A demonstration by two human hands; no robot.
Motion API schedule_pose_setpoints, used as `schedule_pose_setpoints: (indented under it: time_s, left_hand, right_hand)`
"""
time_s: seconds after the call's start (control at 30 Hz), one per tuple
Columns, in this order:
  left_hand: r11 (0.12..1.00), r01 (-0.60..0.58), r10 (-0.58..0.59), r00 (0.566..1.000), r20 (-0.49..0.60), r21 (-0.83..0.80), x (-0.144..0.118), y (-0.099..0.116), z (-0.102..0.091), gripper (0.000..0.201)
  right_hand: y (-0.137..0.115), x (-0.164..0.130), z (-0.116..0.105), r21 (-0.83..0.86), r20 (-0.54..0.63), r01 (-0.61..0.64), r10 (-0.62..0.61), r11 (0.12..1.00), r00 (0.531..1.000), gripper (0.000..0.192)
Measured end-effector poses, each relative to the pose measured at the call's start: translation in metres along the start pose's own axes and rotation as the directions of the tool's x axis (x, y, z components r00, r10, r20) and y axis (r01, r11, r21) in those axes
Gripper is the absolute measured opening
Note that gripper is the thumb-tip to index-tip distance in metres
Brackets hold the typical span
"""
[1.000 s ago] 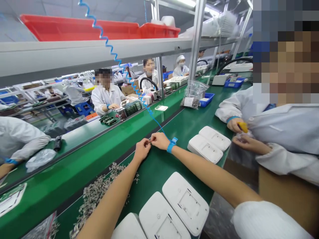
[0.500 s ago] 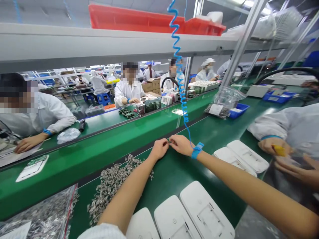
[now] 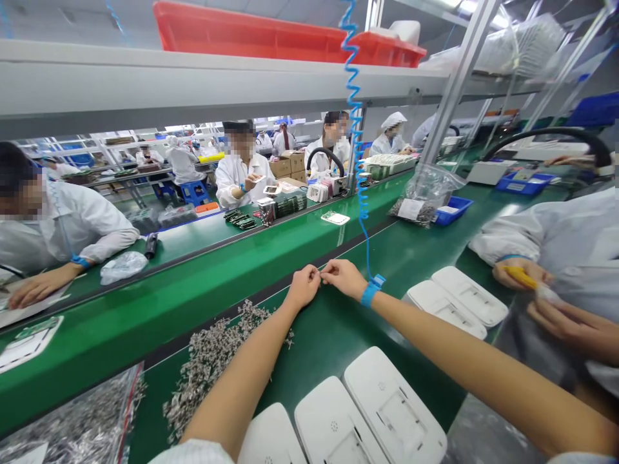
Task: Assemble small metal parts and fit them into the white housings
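My left hand (image 3: 304, 286) and my right hand (image 3: 344, 278) meet fingertip to fingertip just over the green worktop (image 3: 319, 335). Both are closed in a pinch; whatever sits between the fingers is too small to make out. A blue wrist strap (image 3: 371, 291) circles my right wrist, with a coiled blue cord (image 3: 354, 96) rising from it. Beside my left forearm spreads a heap of small silvery metal parts (image 3: 213, 354), partly hidden by that arm. Several white plastic housings (image 3: 333, 419) lie in a row between my forearms, at the near edge.
More white housings (image 3: 469, 296) lie beyond my right forearm. A clear bag of metal parts (image 3: 72, 412) rests at the lower left. The green conveyor belt (image 3: 193, 270) crosses ahead, carrying white panels. At right, a co-worker's hands (image 3: 527, 277) hold a yellow tool. A shelf (image 3: 217, 90) spans overhead.
The whole view has shifted slightly, so most things sit a little further left. The belt's left panel has slid further left. My hands stay pinched together. A co-worker across has raised a hand.
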State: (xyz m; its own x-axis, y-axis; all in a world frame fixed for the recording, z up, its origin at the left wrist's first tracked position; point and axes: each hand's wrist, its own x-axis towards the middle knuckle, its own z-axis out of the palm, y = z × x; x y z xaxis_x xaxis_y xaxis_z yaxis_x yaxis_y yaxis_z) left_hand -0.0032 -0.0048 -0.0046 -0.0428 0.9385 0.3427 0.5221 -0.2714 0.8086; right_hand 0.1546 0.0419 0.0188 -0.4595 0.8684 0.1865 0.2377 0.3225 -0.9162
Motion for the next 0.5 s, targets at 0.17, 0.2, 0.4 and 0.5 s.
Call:
schedule_pose_setpoints:
  time_s: [0.17,0.2,0.4,0.5]
  left_hand:
    - [0.999,0.018,-0.016,0.999,0.03,-0.048,0.0,0.002,-0.003,0.013]
    - [0.998,0.016,-0.014,0.999,0.038,-0.055,-0.001,0.003,-0.003,0.014]
    - [0.998,0.001,0.002,0.998,0.057,-0.057,-0.001,0.005,-0.008,0.019]
    - [0.999,-0.005,0.008,0.998,0.063,-0.043,0.0,0.002,-0.008,0.021]
  right_hand:
    - [0.016,0.004,-0.002,0.183,0.122,-0.097,0.076,0.978,0.99,0.031]
    - [0.018,0.008,-0.003,0.178,0.143,-0.102,0.077,0.979,0.987,0.032]
    - [0.014,0.037,-0.014,-0.043,0.234,0.014,-0.003,0.999,0.972,0.018]
    - [0.001,0.046,-0.019,-0.194,0.284,0.15,-0.091,0.97,0.954,0.01]
